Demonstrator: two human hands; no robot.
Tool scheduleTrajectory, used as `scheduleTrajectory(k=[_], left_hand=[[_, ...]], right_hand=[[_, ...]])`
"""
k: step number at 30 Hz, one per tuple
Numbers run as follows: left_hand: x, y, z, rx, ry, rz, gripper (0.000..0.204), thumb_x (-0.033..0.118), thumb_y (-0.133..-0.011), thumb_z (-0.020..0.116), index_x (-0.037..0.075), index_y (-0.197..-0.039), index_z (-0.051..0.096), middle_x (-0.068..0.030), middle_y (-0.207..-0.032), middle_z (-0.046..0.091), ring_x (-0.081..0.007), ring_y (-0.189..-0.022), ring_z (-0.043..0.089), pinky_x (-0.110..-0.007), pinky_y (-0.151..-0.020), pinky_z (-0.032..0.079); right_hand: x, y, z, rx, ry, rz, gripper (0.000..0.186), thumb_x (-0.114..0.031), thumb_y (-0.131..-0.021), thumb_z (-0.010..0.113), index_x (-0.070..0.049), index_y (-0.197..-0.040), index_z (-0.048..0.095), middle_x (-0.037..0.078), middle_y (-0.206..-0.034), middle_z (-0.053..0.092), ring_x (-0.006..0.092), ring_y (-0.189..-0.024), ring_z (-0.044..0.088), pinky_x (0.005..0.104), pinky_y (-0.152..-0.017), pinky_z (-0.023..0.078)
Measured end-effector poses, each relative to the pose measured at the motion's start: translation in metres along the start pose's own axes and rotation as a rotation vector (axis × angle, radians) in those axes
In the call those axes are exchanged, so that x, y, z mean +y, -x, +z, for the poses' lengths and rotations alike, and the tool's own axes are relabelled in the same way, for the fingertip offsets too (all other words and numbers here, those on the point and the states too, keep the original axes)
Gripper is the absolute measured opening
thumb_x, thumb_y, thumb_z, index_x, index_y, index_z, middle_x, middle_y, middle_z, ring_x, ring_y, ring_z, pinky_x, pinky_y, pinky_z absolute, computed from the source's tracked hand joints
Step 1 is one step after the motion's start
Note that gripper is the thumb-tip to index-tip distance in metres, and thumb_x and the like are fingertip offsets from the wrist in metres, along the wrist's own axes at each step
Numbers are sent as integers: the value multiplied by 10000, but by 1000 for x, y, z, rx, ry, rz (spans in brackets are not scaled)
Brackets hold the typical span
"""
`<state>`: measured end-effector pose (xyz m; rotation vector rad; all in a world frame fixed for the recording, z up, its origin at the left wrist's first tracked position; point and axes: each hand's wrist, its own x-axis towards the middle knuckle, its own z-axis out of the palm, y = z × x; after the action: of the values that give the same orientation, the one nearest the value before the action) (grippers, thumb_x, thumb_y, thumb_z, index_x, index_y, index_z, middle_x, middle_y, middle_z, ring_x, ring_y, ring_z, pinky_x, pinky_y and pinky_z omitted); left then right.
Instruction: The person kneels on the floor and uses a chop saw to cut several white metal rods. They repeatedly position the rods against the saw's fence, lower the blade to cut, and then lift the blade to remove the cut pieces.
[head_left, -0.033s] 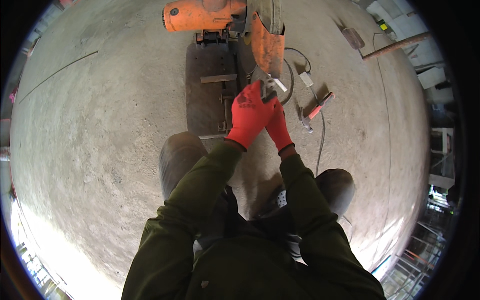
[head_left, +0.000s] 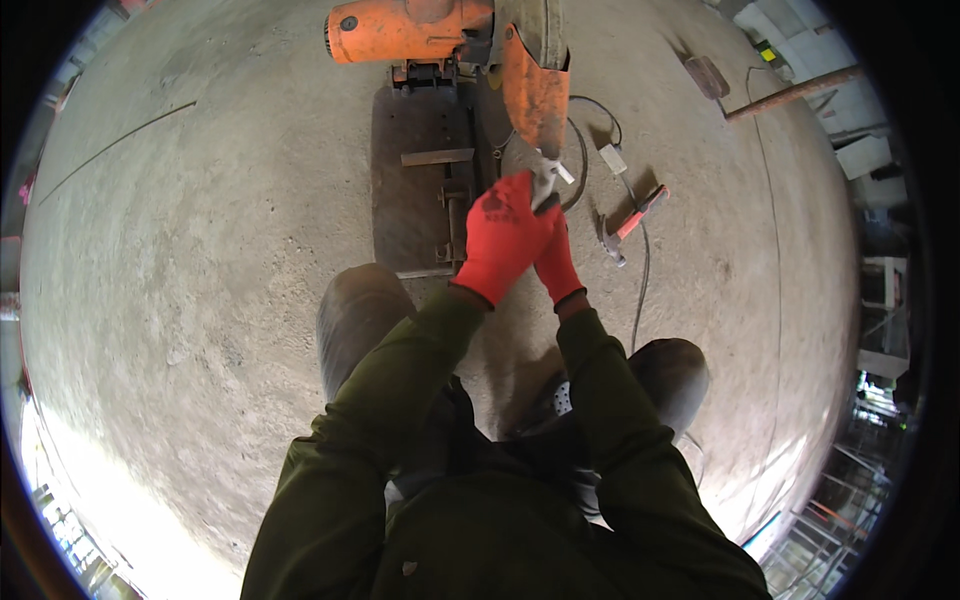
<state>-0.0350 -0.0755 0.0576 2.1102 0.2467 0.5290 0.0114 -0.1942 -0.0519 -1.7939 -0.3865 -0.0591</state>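
Observation:
My red-gloved left hand point(head_left: 505, 240) is closed around a small silvery metal piece point(head_left: 546, 182) whose full shape I cannot make out. My red-gloved right hand point(head_left: 558, 255) is pressed behind it, its fingers mostly hidden. Both are just below the orange blade guard point(head_left: 533, 85) of a cut-off saw with an orange motor point(head_left: 395, 30). Left of my hands lies the saw's dark metal base point(head_left: 410, 215), with a short flat bar point(head_left: 428, 158) across it. A claw hammer point(head_left: 632, 222) with a red handle lies on the concrete to the right.
A grey cable point(head_left: 645, 290) with a white block point(head_left: 612, 157) runs past the hammer. A rusty pole point(head_left: 785, 95) and a flat blade-like object point(head_left: 705, 75) are at upper right, a thin rod point(head_left: 120, 150) at upper left. Clutter and scaffold-like frames line the right rim.
My hands have shifted slightly downward, and more of the pale metal piece between them and the guard shows. The saw and hammer have not moved.

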Motion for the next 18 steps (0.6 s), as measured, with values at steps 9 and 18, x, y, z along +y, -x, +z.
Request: scheduleTrajectory(k=[9, 18], left_hand=[[62, 72, -17, -509, 152, 536, 292, 361, -909, 690, 100, -1018, 619, -72, -925, 632, -283, -845, 673, -407, -729, 529], [56, 97, 3, -463, 165, 663, 301, 385, -909, 665, 123, -1016, 561, -57, -959, 585, -251, -888, 657, -397, -769, 525]], right_hand=[[-29, -7, 57, 35, -502, 467, 258, -72, -888, 688, -24, -1132, 618, 15, -943, 620, 137, -851, 575, 303, -772, 479], [2, -14, 84, 71, -543, 391, 176, -59, -893, 650, -35, -1066, 621, 4, -918, 609, 127, -825, 565, 299, -752, 461]])
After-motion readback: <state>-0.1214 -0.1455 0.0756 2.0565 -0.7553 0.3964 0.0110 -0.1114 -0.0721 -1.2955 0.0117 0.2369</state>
